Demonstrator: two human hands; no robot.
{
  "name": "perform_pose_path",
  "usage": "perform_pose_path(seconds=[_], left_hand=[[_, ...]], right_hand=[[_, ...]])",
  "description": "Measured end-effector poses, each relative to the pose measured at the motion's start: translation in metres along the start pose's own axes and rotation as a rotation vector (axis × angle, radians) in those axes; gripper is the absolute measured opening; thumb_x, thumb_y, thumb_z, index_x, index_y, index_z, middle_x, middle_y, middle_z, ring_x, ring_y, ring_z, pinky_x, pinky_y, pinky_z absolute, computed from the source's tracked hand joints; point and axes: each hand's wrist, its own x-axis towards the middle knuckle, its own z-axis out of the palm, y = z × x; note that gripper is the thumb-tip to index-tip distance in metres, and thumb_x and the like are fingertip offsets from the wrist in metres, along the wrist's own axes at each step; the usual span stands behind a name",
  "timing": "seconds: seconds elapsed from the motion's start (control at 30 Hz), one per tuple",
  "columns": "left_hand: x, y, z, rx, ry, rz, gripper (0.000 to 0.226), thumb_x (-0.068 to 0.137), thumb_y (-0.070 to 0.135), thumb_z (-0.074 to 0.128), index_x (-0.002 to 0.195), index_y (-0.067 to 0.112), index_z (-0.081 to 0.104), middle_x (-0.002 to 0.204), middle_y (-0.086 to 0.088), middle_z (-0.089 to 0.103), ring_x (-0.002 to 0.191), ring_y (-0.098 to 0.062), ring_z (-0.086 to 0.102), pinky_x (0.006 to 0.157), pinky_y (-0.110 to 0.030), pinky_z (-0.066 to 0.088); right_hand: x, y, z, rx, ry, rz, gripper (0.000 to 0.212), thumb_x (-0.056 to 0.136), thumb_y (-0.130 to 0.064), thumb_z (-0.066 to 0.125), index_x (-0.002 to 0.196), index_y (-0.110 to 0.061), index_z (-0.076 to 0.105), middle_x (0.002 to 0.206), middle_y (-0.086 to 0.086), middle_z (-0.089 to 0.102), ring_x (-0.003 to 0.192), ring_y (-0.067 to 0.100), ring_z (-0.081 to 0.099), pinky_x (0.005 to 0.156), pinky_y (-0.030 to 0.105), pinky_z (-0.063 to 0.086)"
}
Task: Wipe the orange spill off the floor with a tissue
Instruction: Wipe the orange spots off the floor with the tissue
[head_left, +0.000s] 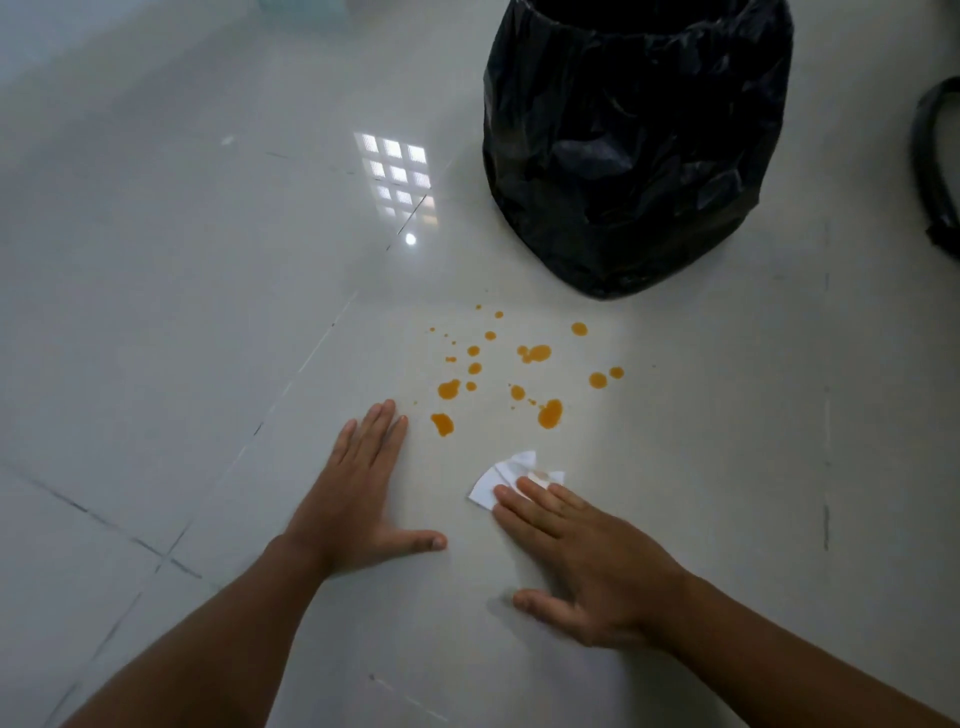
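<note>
Right hand (587, 561): palm down, low over the floor (171, 291), forearm coming in from the lower right corner of view. Grip flat and splayed, not pinching; fingers (524, 512) extended and pressing on the near edge of the tissue (498, 478), thumb spread out to the side and resting on the floor. Nothing enclosed, just a flat press.

Tissue: white, crumpled and folded, lying on the floor just short of the spill; its far part sticks out past the fingertips. A faint orange-tan patch shows on it near the fingertips. It is not touching any of the drops.

Left hand (353, 499): also palm down, flat on the floor, fingers together and pointing away, thumb out toward the right hand. Grip open, holds nothing. Fingertips sit just beside the nearest drop, apart from it.

Orange spill (519, 371): scattered drops and small blobs on the pale glossy tile, beyond both hands, biggest blobs nearest the hands.

Beyond the spill: bin (639, 150) lined with a black bag, standing upright, near the farthest drops. Dark curved object (940, 166) at the right edge of view, cut off, can't identify. Tile joints run diagonally across the floor on the left; window reflection on the tile left of the bin.
</note>
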Motion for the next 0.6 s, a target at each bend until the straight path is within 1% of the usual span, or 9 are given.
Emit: perform_pose_path(seconds=[0.13,0.23,0.3,0.47,0.53,0.6], left_hand=[[0.003,-0.001,0.0,0.021,0.001,-0.02,0.142,0.061,0.102,0.04,0.158,0.004,0.006,0.167,-0.012,-0.002,0.155,-0.024,-0.007,0.125,-0.048,0.003],[0.004,-0.004,-0.002,0.072,-0.005,-0.096,0.147,0.057,0.106,0.032,0.157,0.003,0.004,0.167,-0.014,-0.003,0.154,-0.026,-0.009,0.124,-0.052,0.0],[0.007,-0.007,-0.003,0.082,-0.009,-0.143,0.149,0.055,0.107,0.028,0.157,0.001,0.003,0.167,-0.016,-0.005,0.154,-0.027,-0.009,0.124,-0.054,0.0],[0.013,-0.015,-0.005,0.044,-0.004,-0.117,0.149,0.055,0.107,0.026,0.157,0.002,-0.002,0.167,-0.013,-0.011,0.153,-0.022,-0.015,0.125,-0.052,-0.001],[0.014,-0.016,-0.004,0.028,0.017,-0.097,0.148,0.056,0.106,0.027,0.157,0.001,0.001,0.167,-0.013,-0.007,0.154,-0.022,-0.011,0.125,-0.052,0.001],[0.014,-0.017,-0.003,0.019,0.031,-0.086,0.146,0.058,0.105,0.031,0.157,0.0,0.005,0.167,-0.014,-0.002,0.155,-0.022,-0.006,0.125,-0.052,0.005]], right_hand=[[0.007,-0.007,0.004,0.016,-0.012,-0.003,0.084,0.094,-0.064,0.035,0.157,-0.021,0.002,0.164,-0.007,-0.01,0.147,0.007,-0.023,0.121,0.03,-0.013],[0.021,-0.018,0.005,0.038,-0.041,-0.021,0.085,0.094,-0.064,0.036,0.157,-0.02,0.0,0.164,-0.007,-0.012,0.147,0.007,-0.024,0.119,0.028,-0.016],[0.034,-0.023,0.004,0.038,-0.057,-0.042,0.084,0.095,-0.064,0.035,0.157,-0.02,0.0,0.164,-0.007,-0.011,0.147,0.006,-0.023,0.119,0.028,-0.015],[0.062,-0.028,0.006,-0.006,-0.012,-0.028,0.076,0.096,-0.062,0.027,0.157,-0.023,0.006,0.165,-0.007,-0.002,0.15,0.011,-0.013,0.123,0.036,-0.003],[0.07,-0.028,0.005,-0.018,0.017,-0.001,0.071,0.097,-0.06,0.023,0.157,-0.026,0.008,0.165,-0.01,0.002,0.151,0.011,-0.01,0.123,0.036,-0.002],[0.076,-0.028,0.006,-0.032,0.023,0.011,0.069,0.098,-0.059,0.021,0.157,-0.026,0.008,0.165,-0.01,0.002,0.151,0.012,-0.01,0.123,0.035,-0.004]])
